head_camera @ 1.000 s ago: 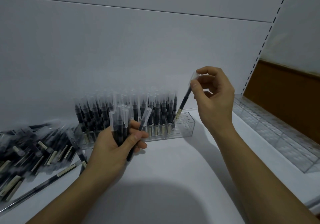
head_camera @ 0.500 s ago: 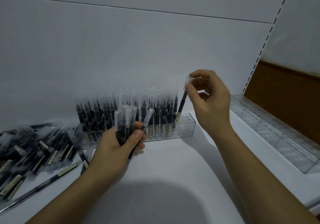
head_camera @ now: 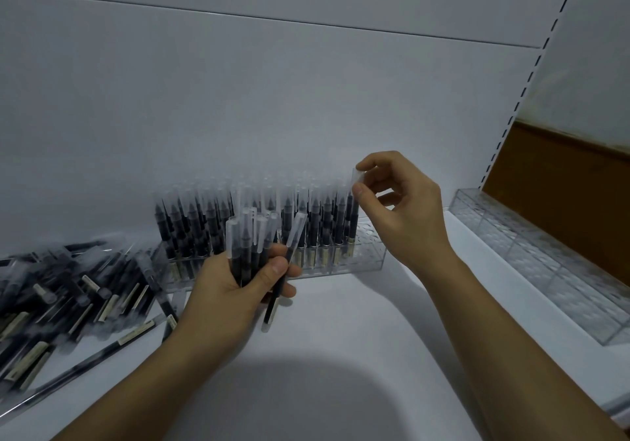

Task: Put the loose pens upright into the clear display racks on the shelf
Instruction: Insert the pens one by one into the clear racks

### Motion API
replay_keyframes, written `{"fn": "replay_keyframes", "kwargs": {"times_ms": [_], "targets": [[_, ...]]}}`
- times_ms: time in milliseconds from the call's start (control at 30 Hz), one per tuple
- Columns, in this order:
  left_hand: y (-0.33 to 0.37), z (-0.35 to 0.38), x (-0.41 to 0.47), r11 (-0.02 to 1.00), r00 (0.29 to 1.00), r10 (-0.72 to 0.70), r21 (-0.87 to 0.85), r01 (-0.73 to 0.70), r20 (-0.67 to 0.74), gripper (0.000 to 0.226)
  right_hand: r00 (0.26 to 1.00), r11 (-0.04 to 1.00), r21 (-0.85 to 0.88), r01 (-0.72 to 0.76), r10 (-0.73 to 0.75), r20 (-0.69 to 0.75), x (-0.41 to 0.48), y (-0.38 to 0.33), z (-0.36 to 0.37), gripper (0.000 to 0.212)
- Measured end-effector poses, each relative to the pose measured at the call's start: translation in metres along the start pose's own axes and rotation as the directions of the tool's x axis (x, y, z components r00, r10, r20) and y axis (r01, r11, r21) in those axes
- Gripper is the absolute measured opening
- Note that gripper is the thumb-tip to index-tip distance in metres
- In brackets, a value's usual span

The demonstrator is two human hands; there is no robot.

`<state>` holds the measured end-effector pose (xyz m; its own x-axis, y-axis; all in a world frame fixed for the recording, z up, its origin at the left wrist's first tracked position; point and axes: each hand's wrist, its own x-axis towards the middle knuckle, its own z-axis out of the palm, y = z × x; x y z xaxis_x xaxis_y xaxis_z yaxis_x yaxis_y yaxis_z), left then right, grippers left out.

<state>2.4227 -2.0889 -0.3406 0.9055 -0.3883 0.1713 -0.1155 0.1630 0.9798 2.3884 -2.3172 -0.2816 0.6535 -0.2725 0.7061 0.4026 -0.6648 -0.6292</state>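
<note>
- Reaching in from the near edge, two bare forearms are seen over the white shelf [head_camera: 341,355].
- A bundle of pens [head_camera: 250,246] with frosted caps is clenched upright in the left hand [head_camera: 235,290]; one pen [head_camera: 283,270] is tilted out of the bundle, its lower end hanging below the fingers.
- A heap of loose pens [head_camera: 61,290] is spread flat on the shelf to the left; pale label bands are borne on the barrels, but no writing can be read.
- A single pen [head_camera: 353,212] is pinched by its clear cap in the right hand [head_camera: 405,215], upright at the right end of the filled rows.
- The clear display rack [head_camera: 368,253] is stood against the back panel, packed with upright pens except for its rightmost holes.
- A second clear rack [head_camera: 545,270] is set along the right side, well apart.
</note>
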Motion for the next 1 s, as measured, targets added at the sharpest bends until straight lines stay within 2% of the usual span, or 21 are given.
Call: {"fn": "replay_keyframes", "kwargs": {"times_ms": [100, 333, 500, 533, 600, 700, 767, 933, 1000], "targets": [[-0.001, 0.0, 0.0, 0.999, 1.0, -0.008, -0.033, 0.008, 0.005, 0.029, 1.0, 1.0, -0.001, -0.006, 0.006, 0.002, 0.0, 0.0, 0.0, 0.022], [-0.001, 0.0, 0.001, 1.0, 1.0, 0.012, -0.022, -0.012, 0.009, 0.023, 0.998, 0.998, -0.058, 0.001, 0.003, 0.066, -0.002, 0.001, 0.002, 0.019], [0.0, 0.0, 0.0, 0.998, 1.0, 0.006, -0.055, -0.006, -0.002, 0.026, 0.988, 0.979, -0.138, 0.148, -0.153, -0.028, -0.005, -0.004, 0.006, 0.022], [0.0, 0.0, 0.0, 0.998, 1.0, 0.006, -0.056, -0.007, -0.006, 0.026, 0.984, 0.979, -0.107, 0.172, -0.176, -0.022, -0.007, -0.007, 0.008, 0.019], [0.001, 0.0, -0.001, 0.999, 1.0, 0.02, -0.043, -0.02, -0.007, 0.027, 0.985, 0.987, 0.049, 0.151, -0.154, 0.078, -0.013, -0.014, 0.014, 0.016], [0.005, 0.001, -0.001, 0.998, 0.998, 0.056, 0.029, -0.057, 0.035, 0.027, 0.956, 0.966, 0.26, -0.004, -0.073, 0.285, -0.022, -0.022, 0.025, 0.023], [0.007, 0.002, -0.002, 0.995, 0.996, 0.068, 0.069, -0.072, 0.061, 0.022, 0.938, 0.941, 0.327, -0.086, -0.035, 0.346, -0.026, -0.023, 0.031, 0.028], [0.01, 0.005, -0.004, 0.999, 0.996, 0.048, 0.015, -0.049, 0.079, 0.028, 0.955, 0.879, 0.446, -0.166, 0.029, 0.297, -0.022, -0.025, 0.03, 0.028], [0.008, 0.004, -0.004, 0.994, 0.996, 0.06, 0.082, -0.066, 0.073, 0.029, 0.971, 0.861, 0.479, -0.175, 0.068, 0.231, -0.016, -0.024, 0.023, 0.028]]}}
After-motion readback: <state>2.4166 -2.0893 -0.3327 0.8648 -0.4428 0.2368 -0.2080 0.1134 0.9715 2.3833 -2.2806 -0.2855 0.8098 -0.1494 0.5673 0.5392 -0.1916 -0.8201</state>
